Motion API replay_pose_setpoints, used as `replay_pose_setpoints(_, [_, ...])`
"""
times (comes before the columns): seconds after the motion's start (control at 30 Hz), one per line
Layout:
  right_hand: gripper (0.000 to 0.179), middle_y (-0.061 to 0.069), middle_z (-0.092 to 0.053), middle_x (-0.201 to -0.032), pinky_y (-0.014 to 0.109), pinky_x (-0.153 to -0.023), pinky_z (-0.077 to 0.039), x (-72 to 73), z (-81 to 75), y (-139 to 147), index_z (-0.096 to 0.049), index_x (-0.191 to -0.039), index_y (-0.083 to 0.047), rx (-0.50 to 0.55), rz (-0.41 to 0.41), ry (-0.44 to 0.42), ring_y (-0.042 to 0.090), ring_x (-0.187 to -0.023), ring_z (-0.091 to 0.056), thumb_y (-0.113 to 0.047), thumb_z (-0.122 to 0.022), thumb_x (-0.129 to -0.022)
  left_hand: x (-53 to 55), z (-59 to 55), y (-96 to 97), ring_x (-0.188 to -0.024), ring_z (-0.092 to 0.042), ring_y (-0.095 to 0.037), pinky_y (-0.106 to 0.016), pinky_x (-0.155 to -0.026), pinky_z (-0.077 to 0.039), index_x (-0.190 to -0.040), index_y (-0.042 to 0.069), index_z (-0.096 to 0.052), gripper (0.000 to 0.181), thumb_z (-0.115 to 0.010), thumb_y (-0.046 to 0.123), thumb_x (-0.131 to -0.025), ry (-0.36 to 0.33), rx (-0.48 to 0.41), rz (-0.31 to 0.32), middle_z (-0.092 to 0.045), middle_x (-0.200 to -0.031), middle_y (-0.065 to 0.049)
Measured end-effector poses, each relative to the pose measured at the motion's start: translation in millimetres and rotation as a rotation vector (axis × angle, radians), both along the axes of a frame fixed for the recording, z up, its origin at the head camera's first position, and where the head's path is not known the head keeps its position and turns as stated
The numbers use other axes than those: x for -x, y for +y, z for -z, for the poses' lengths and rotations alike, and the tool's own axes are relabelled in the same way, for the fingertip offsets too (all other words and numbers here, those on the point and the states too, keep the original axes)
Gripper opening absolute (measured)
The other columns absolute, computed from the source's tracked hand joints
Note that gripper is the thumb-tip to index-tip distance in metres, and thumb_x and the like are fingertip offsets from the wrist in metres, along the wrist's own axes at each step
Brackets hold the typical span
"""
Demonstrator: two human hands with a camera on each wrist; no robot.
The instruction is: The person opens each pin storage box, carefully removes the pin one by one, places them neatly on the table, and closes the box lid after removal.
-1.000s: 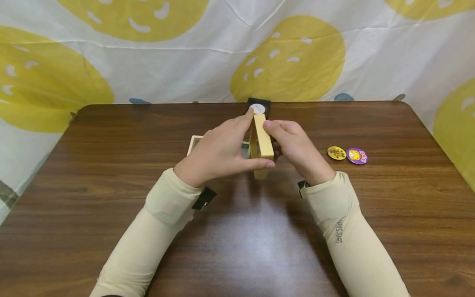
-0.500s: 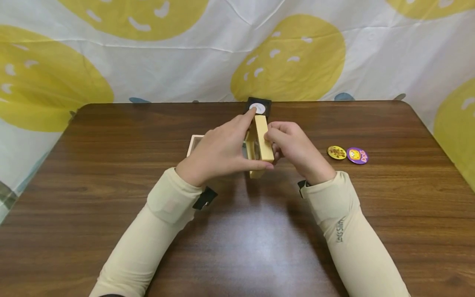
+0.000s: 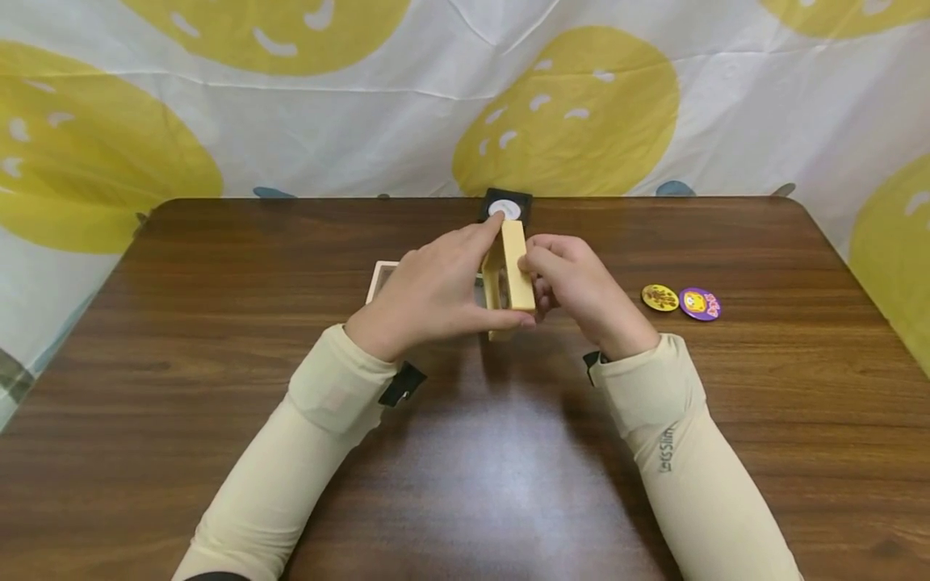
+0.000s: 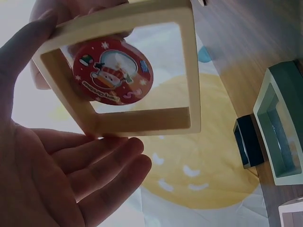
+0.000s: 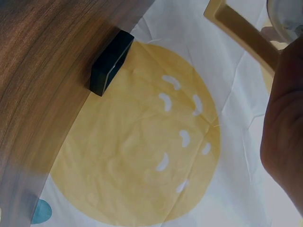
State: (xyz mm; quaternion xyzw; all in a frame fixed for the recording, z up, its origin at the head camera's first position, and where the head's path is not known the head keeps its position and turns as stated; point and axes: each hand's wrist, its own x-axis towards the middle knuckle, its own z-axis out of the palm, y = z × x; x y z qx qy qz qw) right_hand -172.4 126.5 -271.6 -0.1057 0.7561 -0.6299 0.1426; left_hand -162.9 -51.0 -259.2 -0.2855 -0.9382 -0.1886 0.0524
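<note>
A pale yellow square display frame (image 3: 518, 266) is held upright above the table, its two halves parted. My left hand (image 3: 429, 290) spans it, thumb at the near edge and fingers at the far edge. My right hand (image 3: 574, 278) grips its right side, with thumb at the edge and other fingers curled behind. In the left wrist view a round red badge (image 4: 113, 71) with a snowman picture stands inside the frame's window; right-hand fingers show behind it. The right wrist view shows the badge's silvery back (image 5: 286, 19) near the right hand.
A small black frame (image 3: 504, 206) with a white disc stands at the table's back edge. A green frame (image 4: 279, 127) and a pale-edged frame (image 3: 381, 278) are partly hidden behind the left hand. Yellow (image 3: 659, 298) and purple (image 3: 700, 304) badges lie at right.
The right thumb has slid from the display frame's top to its right side. The frame's halves have parted more, opening a wider gap. The left hand has stayed nearly still.
</note>
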Motion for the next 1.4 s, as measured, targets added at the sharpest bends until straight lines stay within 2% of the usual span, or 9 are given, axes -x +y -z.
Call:
replay_pose_setpoints(0.13, [0.015, -0.005, -0.051, -0.053, 0.025, -0.049, -0.047, 0.2, -0.5, -1, -0.050, -0.082, -0.002, 0.009, -0.001, 0.015, 0.007, -0.047, -0.050, -0.010, -0.042, -0.091, 0.2, 0.5, -1.1, -0.093, -0.055, -0.016, -0.042, -0.074, -0.053, -0.142, 0.013, -0.034, 0.091, -0.072, 0.058, -0.072, 0.025, -0.006, 0.013, -0.059, -0.112, 0.000])
replay_pose_setpoints(0.37, [0.015, -0.003, -0.050, -0.054, 0.025, -0.051, -0.048, -0.2, 0.0, -1, -0.049, -0.081, -0.002, 0.008, 0.001, 0.040, 0.008, -0.049, -0.051, -0.010, -0.047, -0.093, 0.5, 1.2, -2.5, -0.097, -0.056, -0.018, -0.044, -0.077, -0.054, -0.148, 0.009, -0.027, 0.095, -0.071, 0.052, -0.075, 0.023, -0.004, 0.031, -0.057, -0.125, -0.003])
replay_pose_setpoints(0.5, [0.012, -0.003, -0.053, -0.057, 0.025, -0.052, -0.049, -0.2, 0.9, 0, -0.050, -0.084, -0.001, 0.001, 0.005, 0.059, 0.009, -0.051, -0.053, -0.010, -0.050, -0.093, 0.1, 1.9, -3.2, -0.103, -0.056, -0.019, -0.043, -0.080, -0.053, -0.149, 0.009, -0.026, 0.086, -0.068, 0.034, -0.079, 0.015, -0.004, 0.056, -0.057, -0.128, -0.005])
replay_pose_setpoints(0.63, [0.011, -0.004, -0.057, -0.061, 0.024, -0.052, -0.048, -0.6, 1.5, 0, -0.053, -0.086, -0.001, -0.019, 0.017, 0.091, 0.008, -0.055, -0.054, -0.010, -0.055, -0.092, -0.2, 2.7, -2.4, -0.096, -0.057, -0.018, -0.040, -0.074, -0.052, -0.145, 0.010, -0.034, 0.074, -0.063, 0.024, -0.078, 0.019, -0.005, 0.071, -0.060, -0.113, -0.004])
replay_pose_setpoints(0.77, [0.012, -0.005, -0.060, -0.064, 0.025, -0.053, -0.048, -1.5, 1.2, -1, -0.056, -0.086, 0.000, -0.049, 0.012, 0.112, 0.008, -0.056, -0.055, -0.011, -0.059, -0.091, -0.1, 3.0, -1.6, -0.077, -0.057, -0.017, -0.036, -0.061, -0.050, -0.134, 0.014, -0.045, 0.055, -0.062, 0.030, -0.084, 0.040, -0.014, 0.035, -0.060, -0.090, 0.000])
replay_pose_setpoints(0.87, [0.013, -0.005, -0.060, -0.066, 0.025, -0.054, -0.048, -2.3, 0.0, -2, -0.058, -0.090, 0.001, -0.066, -0.008, 0.116, 0.009, -0.057, -0.057, -0.011, -0.058, -0.092, -0.1, 2.5, -2.1, -0.067, -0.055, -0.018, -0.036, -0.053, -0.047, -0.133, 0.014, -0.048, 0.050, -0.059, 0.023, -0.086, 0.066, -0.008, -0.008, -0.060, -0.081, 0.000])
replay_pose_setpoints(1.1, [0.022, -0.003, -0.058, -0.066, 0.024, -0.056, -0.047, -4.8, -4.0, -3, -0.060, -0.100, 0.007, -0.109, -0.067, 0.125, 0.009, -0.057, -0.053, -0.013, -0.055, -0.094, 2.1, 2.3, -3.9, -0.068, -0.057, -0.022, -0.039, -0.054, -0.047, -0.128, 0.013, -0.053, 0.045, -0.054, 0.009, -0.083, 0.106, -0.056, -0.074, -0.066, -0.093, -0.003])
replay_pose_setpoints(1.23, [0.020, -0.003, -0.054, -0.060, 0.024, -0.055, -0.047, -7.7, -6.8, -1, -0.061, -0.094, 0.007, -0.107, -0.091, 0.160, 0.010, -0.054, -0.051, -0.012, -0.056, -0.093, 3.0, 2.3, -4.0, -0.073, -0.058, -0.023, -0.042, -0.058, -0.049, -0.122, 0.014, -0.056, 0.041, -0.051, 0.004, -0.082, 0.141, -0.112, -0.111, -0.067, -0.100, -0.003])
replay_pose_setpoints(1.4, [0.017, -0.005, -0.046, -0.056, 0.026, -0.049, -0.040, -10.4, -10.8, 2, -0.061, -0.086, 0.005, -0.056, -0.059, 0.232, 0.009, -0.050, -0.043, -0.011, -0.057, -0.092, 4.7, 1.5, -3.9, -0.077, -0.059, -0.024, -0.041, -0.061, -0.048, -0.106, 0.014, -0.065, 0.035, -0.049, -0.001, -0.079, 0.204, -0.210, -0.200, -0.069, -0.092, -0.004])
